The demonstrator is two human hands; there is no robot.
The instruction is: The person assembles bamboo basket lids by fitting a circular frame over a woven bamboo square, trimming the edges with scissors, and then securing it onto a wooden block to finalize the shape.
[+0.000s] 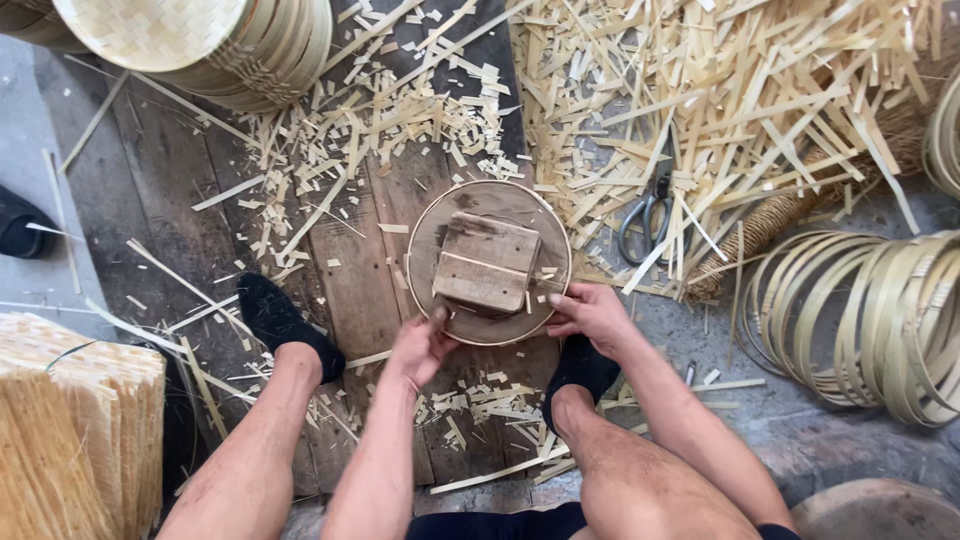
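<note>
1. Left hand (420,345) curls on the round disc's (440,215) near-left rim.
2. Right hand (592,315) pinches its right rim.
3. Wooden block (487,262) sits centred on the disc, just ahead of both hands.

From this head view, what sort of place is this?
Most likely a small bamboo basket-weaving workshop, worked at floor level. Cut bamboo strips litter the ground, bent bamboo hoops and woven baskets are stacked around, and both hands grip a round form with a wooden block on it.

Bare arms and legs, black socks (283,318)
</note>
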